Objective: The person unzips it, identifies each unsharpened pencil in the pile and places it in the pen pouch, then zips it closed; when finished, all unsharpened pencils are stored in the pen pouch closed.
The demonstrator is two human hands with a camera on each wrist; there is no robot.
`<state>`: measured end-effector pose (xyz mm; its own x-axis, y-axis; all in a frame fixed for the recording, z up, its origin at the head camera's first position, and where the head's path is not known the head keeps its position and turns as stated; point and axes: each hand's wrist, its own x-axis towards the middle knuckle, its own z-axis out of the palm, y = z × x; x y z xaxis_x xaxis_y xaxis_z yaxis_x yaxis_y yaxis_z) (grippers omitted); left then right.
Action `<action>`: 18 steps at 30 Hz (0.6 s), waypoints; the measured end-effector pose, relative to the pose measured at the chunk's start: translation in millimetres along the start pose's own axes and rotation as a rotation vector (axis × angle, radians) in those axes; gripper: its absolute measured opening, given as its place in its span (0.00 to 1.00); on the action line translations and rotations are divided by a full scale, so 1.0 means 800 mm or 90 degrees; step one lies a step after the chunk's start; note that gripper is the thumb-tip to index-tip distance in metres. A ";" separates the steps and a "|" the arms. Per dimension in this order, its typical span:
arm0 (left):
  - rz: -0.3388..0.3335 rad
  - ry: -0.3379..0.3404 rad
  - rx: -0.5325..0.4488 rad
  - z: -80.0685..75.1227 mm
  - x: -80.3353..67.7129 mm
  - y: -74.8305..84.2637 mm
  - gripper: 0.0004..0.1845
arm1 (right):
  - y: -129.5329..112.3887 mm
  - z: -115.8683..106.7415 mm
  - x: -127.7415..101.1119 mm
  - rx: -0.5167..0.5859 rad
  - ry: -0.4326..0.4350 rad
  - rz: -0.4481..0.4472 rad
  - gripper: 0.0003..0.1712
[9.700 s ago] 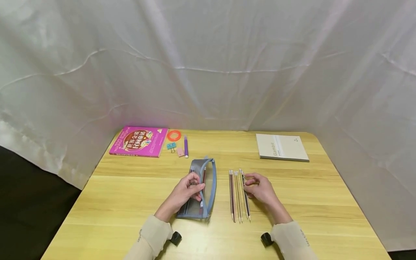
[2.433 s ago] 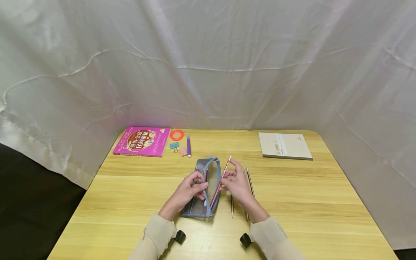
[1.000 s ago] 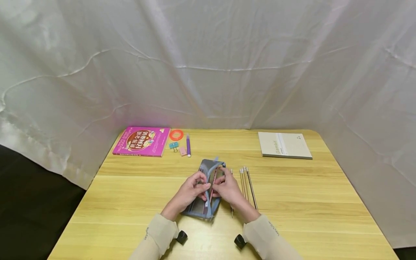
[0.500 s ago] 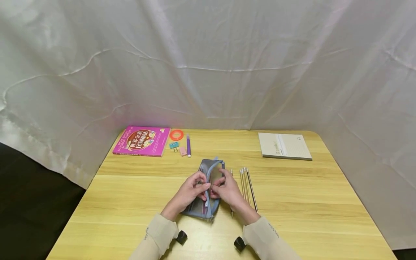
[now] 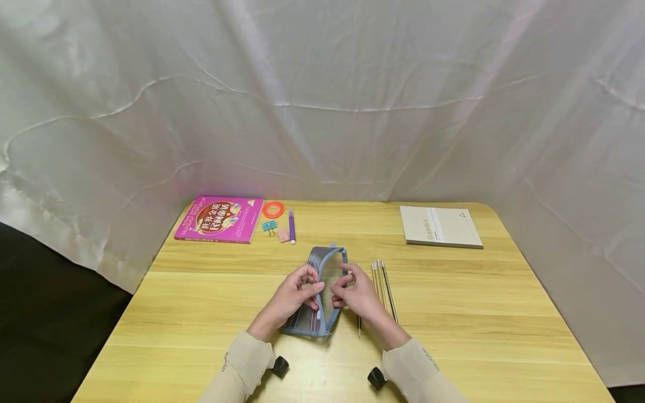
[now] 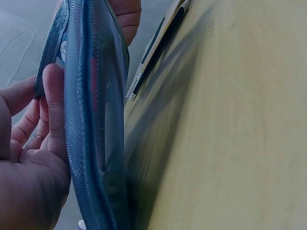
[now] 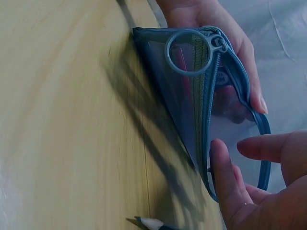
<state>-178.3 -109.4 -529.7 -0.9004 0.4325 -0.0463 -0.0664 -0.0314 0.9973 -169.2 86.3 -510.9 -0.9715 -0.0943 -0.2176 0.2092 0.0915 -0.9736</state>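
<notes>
My left hand [image 5: 294, 291] pinches the zipped edge of a grey-blue mesh pencil case [image 5: 302, 324], keeping its mouth apart. In the right wrist view the zip's ring pull [image 7: 168, 56] hangs at one end. Through the mesh, pencils show inside, one of them reddish [image 7: 183, 72]. At the case's mouth is my right hand [image 5: 356, 291], thumb and forefinger apart with nothing visible between them. Right of the case a dark pencil [image 5: 359, 327] lies partly behind this hand. Beyond it lie several more pencils [image 5: 387, 288], their lower ends partly covered by the right forearm.
Along the back left lie a pink book [image 5: 219, 219], an orange ring [image 5: 274, 210], a teal binder clip [image 5: 270, 225], a pink eraser [image 5: 284, 235] and a purple pen [image 5: 292, 226]. A pale notebook [image 5: 440, 226] lies at the back right of the wooden table [image 5: 478, 324].
My right hand took up a pink-red pencil, lowered it into the pencil case and let go. It has since drawn slightly right. Fewer pencils lie on the table; the left hand keeps its hold.
</notes>
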 end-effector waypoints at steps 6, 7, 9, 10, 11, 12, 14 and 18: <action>-0.001 -0.001 -0.010 0.000 -0.001 0.001 0.12 | 0.000 -0.007 -0.001 0.003 0.006 -0.009 0.35; 0.000 -0.001 -0.010 0.000 -0.001 0.001 0.12 | 0.000 -0.009 -0.001 0.000 0.009 -0.011 0.34; 0.004 -0.003 -0.007 0.000 -0.001 0.001 0.12 | 0.001 -0.012 -0.001 -0.015 0.020 -0.020 0.31; 0.006 -0.003 -0.005 -0.001 -0.002 0.001 0.12 | 0.001 -0.015 -0.001 -0.024 0.028 -0.026 0.30; 0.009 -0.003 -0.003 -0.001 -0.002 0.001 0.12 | 0.002 -0.017 0.000 -0.030 0.037 -0.029 0.30; 0.011 -0.002 0.000 -0.001 -0.002 0.001 0.12 | 0.002 -0.019 0.000 -0.036 0.046 -0.033 0.29; 0.016 0.000 0.007 -0.003 -0.002 0.001 0.12 | 0.003 -0.022 0.002 -0.043 0.064 -0.040 0.28; 0.021 0.009 0.017 -0.005 -0.002 0.001 0.12 | 0.004 -0.026 0.005 -0.039 0.084 -0.041 0.29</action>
<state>-179.1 -113.9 -528.7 -0.9077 0.4193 -0.0143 -0.0256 -0.0213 0.9994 -174.5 106.7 -513.1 -0.9897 0.0286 -0.1401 0.1429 0.1504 -0.9782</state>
